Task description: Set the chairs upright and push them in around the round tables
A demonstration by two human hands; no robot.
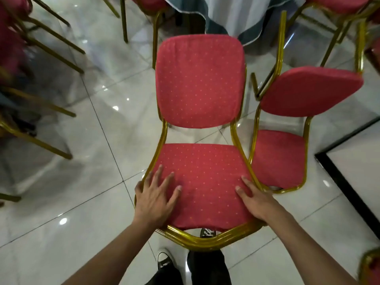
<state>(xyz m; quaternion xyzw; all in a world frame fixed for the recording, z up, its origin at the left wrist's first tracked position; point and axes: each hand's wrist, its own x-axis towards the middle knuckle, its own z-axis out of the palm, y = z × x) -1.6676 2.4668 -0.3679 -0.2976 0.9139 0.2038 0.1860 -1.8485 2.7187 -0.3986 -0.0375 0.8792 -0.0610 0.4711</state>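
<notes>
A red chair (200, 81) with a gold frame stands before me, its seat toward the cloth-draped round table (228, 15). Its backrest pad is nearest me. My left hand (153, 200) lies flat on the left of that pad, fingers spread. My right hand (254, 199) is on the pad's right edge; thumb and forefinger lie on the fabric, while the other fingers drop out of sight over the gold rail. A second red chair (308, 89) sits tilted just to the right, its frame touching the first chair's.
More red chairs with gold legs (51, 50) crowd the left side, and others (339, 5) stand by the table at the top right. A black-edged floor panel (347, 182) lies to the right. My shoes (164, 260) are on glossy white tiles below the chair.
</notes>
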